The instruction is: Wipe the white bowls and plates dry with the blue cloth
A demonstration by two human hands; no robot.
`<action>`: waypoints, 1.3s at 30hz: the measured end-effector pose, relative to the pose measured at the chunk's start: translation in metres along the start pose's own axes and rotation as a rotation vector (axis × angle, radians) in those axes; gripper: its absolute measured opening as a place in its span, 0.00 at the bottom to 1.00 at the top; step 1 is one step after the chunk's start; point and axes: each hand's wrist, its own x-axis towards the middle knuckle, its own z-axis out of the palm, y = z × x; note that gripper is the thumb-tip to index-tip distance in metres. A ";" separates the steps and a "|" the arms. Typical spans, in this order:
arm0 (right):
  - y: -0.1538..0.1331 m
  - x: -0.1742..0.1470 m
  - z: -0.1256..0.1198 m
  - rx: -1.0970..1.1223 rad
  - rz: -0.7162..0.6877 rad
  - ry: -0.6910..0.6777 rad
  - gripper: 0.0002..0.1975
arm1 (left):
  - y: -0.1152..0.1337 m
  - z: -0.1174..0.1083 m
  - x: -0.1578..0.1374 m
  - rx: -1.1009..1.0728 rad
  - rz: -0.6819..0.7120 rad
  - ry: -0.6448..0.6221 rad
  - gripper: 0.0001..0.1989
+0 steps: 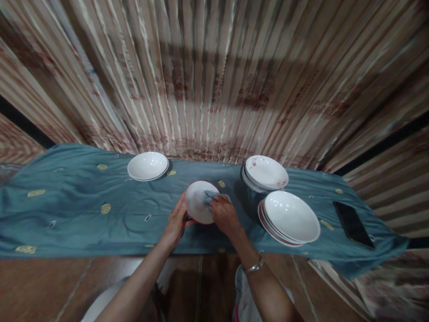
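Observation:
A white bowl with a red rim (196, 203) is held over the middle of the table, its inside turned up toward me. My left hand (177, 221) grips its left edge, thumb at the rim and fingers underneath. Inside the bowl, at its right side, my right hand (224, 213) presses a grey-blue cloth (210, 195) against the surface. The fingers are closed round the cloth, and part of it pokes out at the fingertips. A silver bangle (254, 264) circles my right wrist.
A teal patterned cloth (130, 219) covers the table. Stacked white bowls (148, 165) stand at the back left. On the right are a stack of flower-patterned dishes (267, 172) and a stack of larger white bowls (291, 217). A black phone (353, 223) lies far right. Behind hangs a pleated curtain (208, 80).

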 end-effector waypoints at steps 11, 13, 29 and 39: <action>-0.007 0.014 0.023 0.429 0.058 0.146 0.25 | -0.009 -0.007 0.000 0.020 0.027 -0.063 0.36; -0.012 0.017 0.020 0.499 0.045 0.147 0.25 | -0.010 -0.008 -0.001 0.022 0.039 -0.077 0.36; -0.006 0.014 0.005 0.441 0.052 0.217 0.25 | -0.006 0.000 -0.010 0.171 0.126 -0.137 0.38; 0.025 0.005 0.022 0.240 0.266 0.267 0.20 | -0.006 0.001 -0.010 0.191 0.096 -0.115 0.41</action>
